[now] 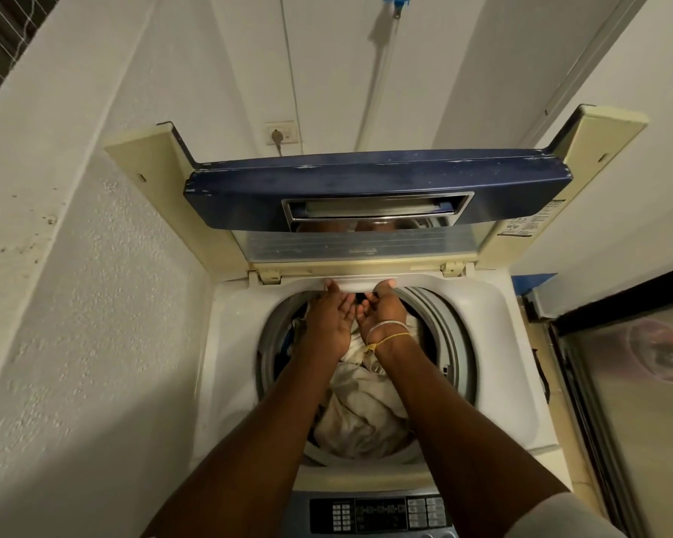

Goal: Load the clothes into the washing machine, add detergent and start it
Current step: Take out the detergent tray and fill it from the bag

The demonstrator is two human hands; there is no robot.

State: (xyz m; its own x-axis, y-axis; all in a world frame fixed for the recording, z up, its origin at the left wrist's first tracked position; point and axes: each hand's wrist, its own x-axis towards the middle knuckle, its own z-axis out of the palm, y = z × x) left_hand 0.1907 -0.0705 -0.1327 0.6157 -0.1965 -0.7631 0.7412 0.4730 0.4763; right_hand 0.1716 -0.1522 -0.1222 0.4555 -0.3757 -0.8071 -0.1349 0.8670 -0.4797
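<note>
A white top-loading washing machine [498, 343] stands open, its blue-edged lid [366, 180] folded upright at the back. Cream cloth with a bit of blue fabric, the clothes [362, 401], fills the drum. At the back rim of the drum sits a white curved detergent drawer [360, 284]. Both arms reach across the drum. My left hand [329, 320] and my right hand [385, 308], which wears thin bracelets, have their fingertips curled on the drawer's front edge. The control panel [377, 514] lies at the near edge, partly hidden by my arms.
A rough white wall [94, 304] closes in tight on the left. A wall socket [282, 133] with a plugged cord and a hose [381, 71] sit behind the lid. A shiny dark-framed appliance [638, 363] stands close on the right.
</note>
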